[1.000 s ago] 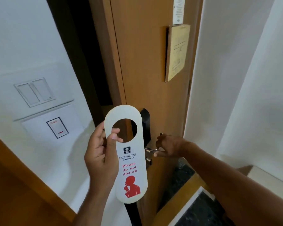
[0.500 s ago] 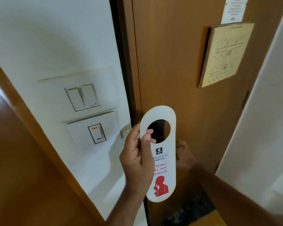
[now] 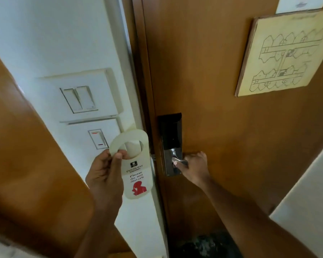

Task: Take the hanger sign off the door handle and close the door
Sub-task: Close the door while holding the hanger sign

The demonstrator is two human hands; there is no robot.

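Observation:
My left hand (image 3: 104, 174) holds the white "Please do not disturb" hanger sign (image 3: 134, 172) upright, thumb at the edge of its round hole, in front of the wall left of the door frame. My right hand (image 3: 194, 166) grips the metal door handle (image 3: 179, 161) on a dark lock plate (image 3: 171, 144). The brown wooden door (image 3: 213, 90) sits against its frame (image 3: 144, 71), with no dark gap showing at the latch side.
A white switch panel (image 3: 80, 99) and a card-slot switch (image 3: 98, 139) are on the wall at left. A framed floor plan (image 3: 285, 51) hangs on the door. A brown wooden panel (image 3: 26, 164) fills the lower left; a white wall (image 3: 306, 202) stands right.
The door has swung from open to against its frame, the dark gap gone. My right hand stayed on the handle. My left hand kept the sign and shifted left of the lock.

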